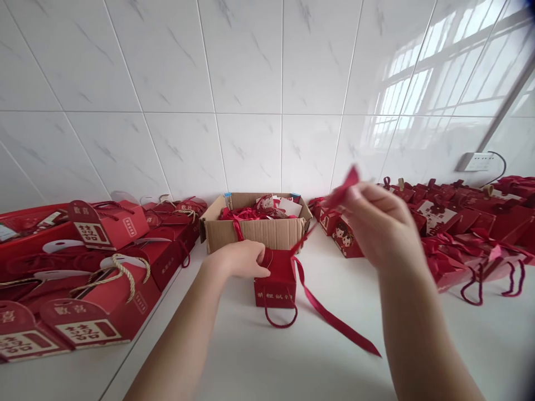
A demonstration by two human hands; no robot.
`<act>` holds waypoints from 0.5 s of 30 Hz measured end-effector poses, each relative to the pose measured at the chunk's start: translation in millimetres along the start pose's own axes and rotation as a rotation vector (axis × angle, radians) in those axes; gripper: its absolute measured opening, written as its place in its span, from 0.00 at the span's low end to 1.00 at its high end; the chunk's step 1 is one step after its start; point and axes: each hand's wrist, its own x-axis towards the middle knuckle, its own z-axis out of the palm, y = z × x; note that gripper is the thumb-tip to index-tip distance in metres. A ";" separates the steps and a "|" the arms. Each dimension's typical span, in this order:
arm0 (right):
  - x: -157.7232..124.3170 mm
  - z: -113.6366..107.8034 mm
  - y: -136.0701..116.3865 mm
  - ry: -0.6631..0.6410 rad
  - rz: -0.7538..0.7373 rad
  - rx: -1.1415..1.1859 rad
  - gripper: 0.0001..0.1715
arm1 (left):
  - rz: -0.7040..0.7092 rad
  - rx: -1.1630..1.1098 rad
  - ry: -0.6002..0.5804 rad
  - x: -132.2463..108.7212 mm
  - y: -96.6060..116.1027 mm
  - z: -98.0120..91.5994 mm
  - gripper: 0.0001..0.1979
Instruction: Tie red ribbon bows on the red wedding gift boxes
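A small red gift box (pixel 276 289) with gold lettering and a red cord handle stands on the white table in front of me. My left hand (pixel 242 259) grips its upper left edge, thumb on top; some fingertips are hidden. A red ribbon (pixel 330 317) runs from the top of the box, with one tail lying on the table to the right. In the air to the upper right, my right hand (pixel 371 217) pinches the ribbon's other end, which is slightly blurred.
Behind the gift box stands an open cardboard box (pixel 254 234) full of red ribbons and cards. Red gift boxes with rope handles (pixel 108 223) crowd the left, beside a red tray. More ribboned boxes (pixel 455 262) fill the right. A power strip (pixel 478 161) is by the tiled wall.
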 end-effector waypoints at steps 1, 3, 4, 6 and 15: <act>-2.4 -3.7 -7.9 0.028 -0.050 0.067 0.07 | 0.013 -0.010 0.011 1.4 -0.5 0.1 0.12; -4.2 -8.8 -16.3 0.024 -0.082 0.154 0.08 | 0.032 -0.032 0.029 2.7 -0.5 -0.7 0.09; -3.3 -9.4 -16.0 0.003 -0.051 0.162 0.09 | 0.037 -0.042 0.036 3.0 -0.1 -1.3 0.08; 1.2 -5.3 -6.2 -0.050 0.097 0.070 0.11 | 0.041 -0.058 0.047 3.6 1.0 -2.2 0.07; 10.6 42.3 84.4 -0.350 0.553 -0.562 0.20 | 0.022 -0.084 0.085 12.5 0.5 0.5 0.22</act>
